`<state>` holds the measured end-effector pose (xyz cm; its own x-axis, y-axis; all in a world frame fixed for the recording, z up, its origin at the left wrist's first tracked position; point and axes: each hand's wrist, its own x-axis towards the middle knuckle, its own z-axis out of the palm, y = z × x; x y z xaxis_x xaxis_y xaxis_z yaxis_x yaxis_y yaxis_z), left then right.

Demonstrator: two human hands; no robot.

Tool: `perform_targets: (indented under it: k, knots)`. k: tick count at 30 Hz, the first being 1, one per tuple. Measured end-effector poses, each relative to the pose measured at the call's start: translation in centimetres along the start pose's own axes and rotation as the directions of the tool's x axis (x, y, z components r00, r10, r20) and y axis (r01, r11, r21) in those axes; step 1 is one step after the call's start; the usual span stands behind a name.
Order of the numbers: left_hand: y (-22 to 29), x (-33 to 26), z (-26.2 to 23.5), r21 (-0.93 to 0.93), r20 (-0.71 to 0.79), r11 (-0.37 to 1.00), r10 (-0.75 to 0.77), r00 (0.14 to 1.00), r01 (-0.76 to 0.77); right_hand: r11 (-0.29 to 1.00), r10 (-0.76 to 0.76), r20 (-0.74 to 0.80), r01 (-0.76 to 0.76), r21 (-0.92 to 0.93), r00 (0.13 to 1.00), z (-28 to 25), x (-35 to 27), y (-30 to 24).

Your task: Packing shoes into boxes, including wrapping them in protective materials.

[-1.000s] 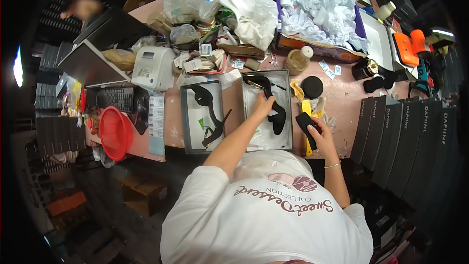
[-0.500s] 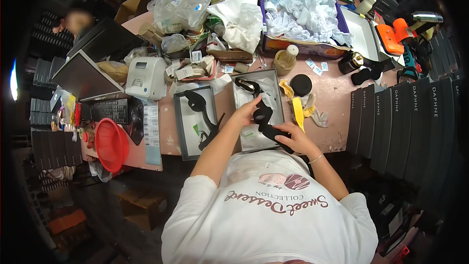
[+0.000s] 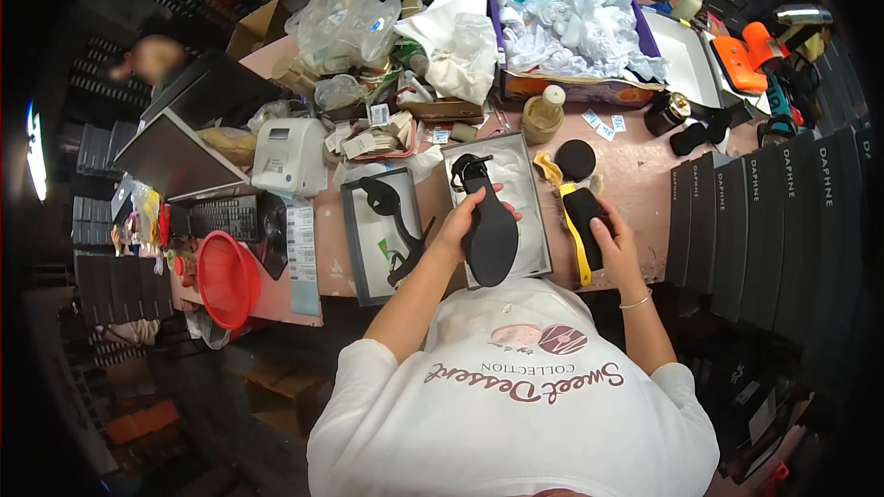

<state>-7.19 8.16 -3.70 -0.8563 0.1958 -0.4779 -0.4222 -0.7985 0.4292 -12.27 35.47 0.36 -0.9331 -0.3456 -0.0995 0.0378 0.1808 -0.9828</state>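
Left hand (image 3: 458, 225) grips a black sandal (image 3: 490, 228) by its left edge, sole turned up, heel end toward the table's far side. The sandal hovers over the open grey box (image 3: 537, 212), its strap end at the box's upper left. Right hand (image 3: 612, 241) is closed around a black brush (image 3: 584, 221) with a yellow handle, lying on the pink table (image 3: 640, 170) just right of the box; the brush is near the sandal but apart from it.

A second box (image 3: 357, 253) sits just left of the left hand, with another black sandal (image 3: 394, 221) inside. Beyond the brush stand a round black lid (image 3: 575, 159) and a jar (image 3: 543, 113). Behind them a purple box (image 3: 575, 87) holds crumpled white paper (image 3: 580, 28). Stacked black boxes (image 3: 773, 221) line the right side. On the left: a white label printer (image 3: 290, 156), a keyboard (image 3: 226, 216) and a red bowl (image 3: 226, 278). Clear plastic bags (image 3: 345, 28) pile at the table's far end. An orange tool (image 3: 750, 55) lies at the upper right.
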Motion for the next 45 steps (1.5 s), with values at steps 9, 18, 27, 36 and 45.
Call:
perform_targets:
  k: [9,18,27,36,45]
  knots:
    - [-4.1,0.4,3.1,-0.208,-0.120,0.943,0.241,0.963,-0.261,0.603,-0.592,0.275,0.643,-0.473,0.758,8.8,1.8,-5.0]
    - [-1.8,-1.6,3.3,-0.015,-0.164,0.949,0.309,0.937,-0.315,0.650,-0.667,0.118,0.652,-0.390,0.736,10.2,3.2,-6.7]
    - [-1.0,-5.5,4.1,0.596,0.134,0.695,0.409,0.903,-0.403,0.822,-0.354,0.489,0.514,-0.245,0.797,7.4,1.2,-8.2]
    - [-1.4,-5.2,4.1,0.805,0.387,0.379,0.246,0.889,-0.456,0.649,-0.627,0.528,0.759,-0.054,0.573,2.5,3.4,-13.6]
    - [0.3,-5.7,5.3,0.515,0.177,0.848,0.032,0.984,-0.121,0.774,-0.552,0.159,0.574,-0.268,0.818,2.7,3.5,-5.9]
